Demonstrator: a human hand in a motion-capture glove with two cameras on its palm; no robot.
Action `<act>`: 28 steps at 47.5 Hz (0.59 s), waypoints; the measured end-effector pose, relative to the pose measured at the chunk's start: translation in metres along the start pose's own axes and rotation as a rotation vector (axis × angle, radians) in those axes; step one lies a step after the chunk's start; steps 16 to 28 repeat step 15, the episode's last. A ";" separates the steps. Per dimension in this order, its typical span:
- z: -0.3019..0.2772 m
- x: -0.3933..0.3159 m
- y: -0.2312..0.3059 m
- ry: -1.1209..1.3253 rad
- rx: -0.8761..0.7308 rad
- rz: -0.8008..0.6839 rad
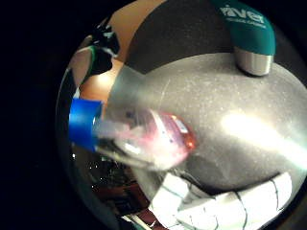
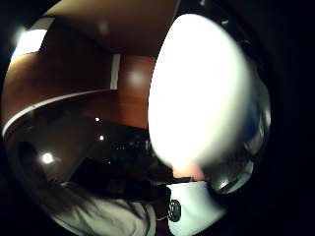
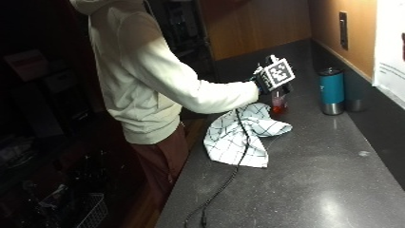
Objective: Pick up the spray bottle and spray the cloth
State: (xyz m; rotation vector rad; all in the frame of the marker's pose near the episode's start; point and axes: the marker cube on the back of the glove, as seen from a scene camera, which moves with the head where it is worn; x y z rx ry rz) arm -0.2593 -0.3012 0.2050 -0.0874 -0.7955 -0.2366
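In the outside view my gloved right hand (image 3: pixel 263 81) grips the top of a clear spray bottle (image 3: pixel 279 102) with red liquid at its base. The bottle is upright just behind the cloth (image 3: pixel 244 135). I cannot tell whether its base touches the dark counter (image 3: pixel 329 180). The cloth is white with a dark grid and lies crumpled near the counter's front edge. The little finger side palm view shows the spray bottle (image 1: pixel 158 139) close up, with its blue collar (image 1: pixel 84 124), over the grey counter, and the cloth (image 1: pixel 230 206) beside it. A bright glare fills much of the thumb side view.
A teal tumbler (image 3: pixel 332 90) with a steel base stands at the back of the counter, and a darker cup (image 3: pixel 355 97) stands beside it at the wall. The teal tumbler (image 1: pixel 249 28) also shows in the palm view. The person in a pale hoodie (image 3: pixel 145 71) stands at the counter's front edge.
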 end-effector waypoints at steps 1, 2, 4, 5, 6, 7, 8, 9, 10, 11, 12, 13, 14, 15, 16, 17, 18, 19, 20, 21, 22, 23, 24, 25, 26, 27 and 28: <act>-0.002 -0.002 0.004 -0.007 -0.002 -0.004; -0.005 -0.003 0.009 -0.009 -0.001 -0.006; -0.012 -0.003 0.017 0.003 0.010 -0.003; -0.016 -0.003 0.020 0.008 0.016 -0.002; -0.020 -0.004 0.024 0.010 0.023 -0.002; -0.023 -0.006 0.027 0.008 0.031 -0.003; -0.024 -0.009 0.030 0.004 0.041 -0.005; -0.026 -0.012 0.032 0.000 0.050 -0.006; -0.027 -0.015 0.034 -0.002 0.060 -0.008; -0.029 -0.018 0.037 0.002 0.071 -0.010; -0.031 -0.020 0.039 0.011 0.082 -0.013; -0.033 -0.022 0.041 0.024 0.094 -0.016; -0.035 -0.023 0.042 0.034 0.105 -0.019; -0.035 -0.024 0.043 0.039 0.111 -0.021; -0.035 -0.024 0.043 0.039 0.111 -0.021; -0.035 -0.024 0.043 0.039 0.111 -0.021; -0.035 -0.024 0.043 0.039 0.111 -0.021; -0.035 -0.024 0.043 0.039 0.111 -0.021; -0.035 -0.024 0.043 0.039 0.111 -0.021; -0.035 -0.024 0.043 0.039 0.111 -0.021; -0.035 -0.024 0.043 0.039 0.111 -0.021; -0.035 -0.024 0.043 0.039 0.111 -0.021; -0.035 -0.024 0.043 0.039 0.111 -0.021; -0.035 -0.024 0.043 0.039 0.111 -0.021; -0.035 -0.024 0.043 0.039 0.111 -0.021; -0.035 -0.024 0.043 0.039 0.111 -0.021; -0.035 -0.024 0.043 0.039 0.111 -0.021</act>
